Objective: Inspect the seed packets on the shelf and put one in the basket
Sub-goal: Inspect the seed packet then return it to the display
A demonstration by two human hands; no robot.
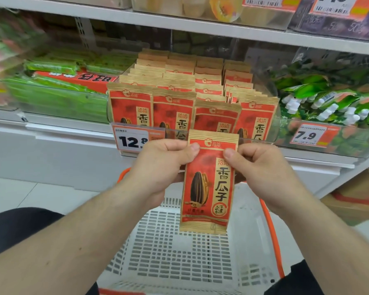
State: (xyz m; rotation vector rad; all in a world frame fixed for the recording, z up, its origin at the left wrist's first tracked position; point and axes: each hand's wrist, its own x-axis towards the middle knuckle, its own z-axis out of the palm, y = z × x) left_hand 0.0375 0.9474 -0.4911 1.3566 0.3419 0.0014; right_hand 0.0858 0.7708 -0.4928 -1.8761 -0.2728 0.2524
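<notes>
Above white basket [170,248], held seed packet [209,184]

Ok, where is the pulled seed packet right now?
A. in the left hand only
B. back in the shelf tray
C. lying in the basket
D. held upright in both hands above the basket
D: the left hand and right hand pinch the seed packet near its top, upright over the white basket.

We read 香瓜子 and the brand 洽洽 on the red seed packet [209,184]; below the shelved packets [175,99] a price tag [132,140] shows 12.8, and a second tag [308,136], further right, 7.9.
</notes>
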